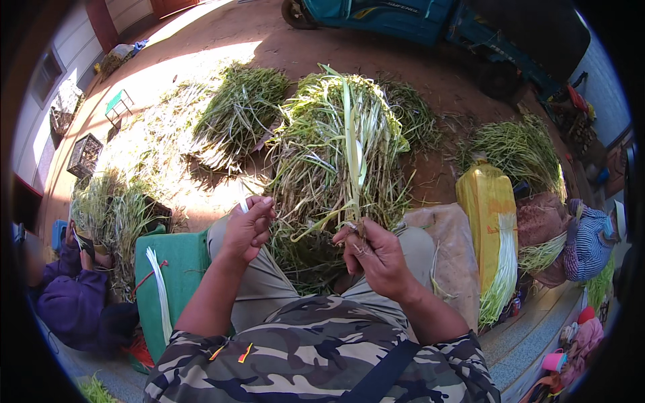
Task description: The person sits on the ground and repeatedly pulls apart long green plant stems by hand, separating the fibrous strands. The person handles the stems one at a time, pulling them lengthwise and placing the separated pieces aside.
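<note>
My right hand [375,254] grips a long leafy green plant [351,146] by its brownish root end, so the leaves point away from me. My left hand [251,226] is pinched on a thin white strip [244,204], probably peeled plant matter. Between and beyond my knees rises a large heap of unpeeled leafy plants [312,151], with dry, brownish stems towards me. A small bunch of clean white stalks [160,292] lies on a green block [146,252] at my left. More pale stalks with green tips [499,277] lie across a yellow plastic-wrapped block [478,201] at my right.
A person in purple [75,302] sits at the left, holding stalks, and another in a striped top [589,247] is at the right. Further heaps [242,111] lie on the earthen ground. A blue cargo tricycle [373,20] stands beyond. A crate [84,156] sits far left.
</note>
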`<state>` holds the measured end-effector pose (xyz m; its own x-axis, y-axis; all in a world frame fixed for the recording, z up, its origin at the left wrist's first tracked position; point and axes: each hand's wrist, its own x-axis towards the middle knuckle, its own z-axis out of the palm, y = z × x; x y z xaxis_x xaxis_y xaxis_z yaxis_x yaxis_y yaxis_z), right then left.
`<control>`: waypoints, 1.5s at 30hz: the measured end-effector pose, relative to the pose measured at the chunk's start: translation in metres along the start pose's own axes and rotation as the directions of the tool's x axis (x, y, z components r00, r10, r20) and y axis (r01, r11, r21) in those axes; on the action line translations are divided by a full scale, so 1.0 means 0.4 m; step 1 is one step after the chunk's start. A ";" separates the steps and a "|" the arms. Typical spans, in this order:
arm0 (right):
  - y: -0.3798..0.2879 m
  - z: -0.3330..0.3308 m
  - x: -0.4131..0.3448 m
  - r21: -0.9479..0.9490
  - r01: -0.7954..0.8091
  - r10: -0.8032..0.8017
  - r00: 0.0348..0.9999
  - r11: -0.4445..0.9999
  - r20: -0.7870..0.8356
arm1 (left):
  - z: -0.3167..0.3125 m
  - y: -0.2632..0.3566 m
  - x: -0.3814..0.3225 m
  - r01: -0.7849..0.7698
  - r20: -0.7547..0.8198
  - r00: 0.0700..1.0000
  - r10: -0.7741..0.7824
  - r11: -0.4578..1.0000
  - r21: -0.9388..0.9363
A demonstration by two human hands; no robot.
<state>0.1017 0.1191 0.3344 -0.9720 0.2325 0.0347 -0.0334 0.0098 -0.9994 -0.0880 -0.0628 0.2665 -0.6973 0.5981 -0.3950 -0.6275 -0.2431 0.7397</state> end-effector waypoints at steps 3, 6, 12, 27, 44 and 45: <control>0.003 0.002 -0.004 -0.075 -0.020 0.022 1.000 0.997 0.021 | 0.012 0.044 0.000 -0.039 0.016 0.999 0.040 0.997 -0.071; 0.007 0.010 -0.004 -0.094 -0.082 0.089 0.994 0.992 0.069 | 0.050 0.075 -0.030 -0.104 0.149 0.982 0.115 0.991 -0.080; 0.011 0.031 -0.005 -0.037 -0.114 0.117 0.990 0.993 0.082 | 0.162 0.080 -0.087 -0.173 0.297 0.946 0.131 0.978 0.119; 0.030 0.036 -0.008 -0.163 -0.085 0.102 0.990 0.983 0.102 | 0.212 0.040 -0.095 -0.395 0.280 0.905 0.319 0.875 0.280; 0.023 0.031 -0.007 0.080 -0.095 0.094 0.995 0.992 0.013 | 0.143 -0.001 -0.102 -0.226 0.181 0.966 0.183 0.939 0.260; 0.022 0.032 -0.007 0.070 -0.095 0.094 0.995 0.993 0.022 | 0.135 -0.003 -0.103 -0.211 0.187 0.968 0.169 0.949 0.234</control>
<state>0.1012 0.1061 0.3254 -0.9758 0.2105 -0.0591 0.0429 -0.0805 -0.9958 -0.0401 -0.0460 0.3113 -0.7160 0.6806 -0.1553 -0.3671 -0.1779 0.9130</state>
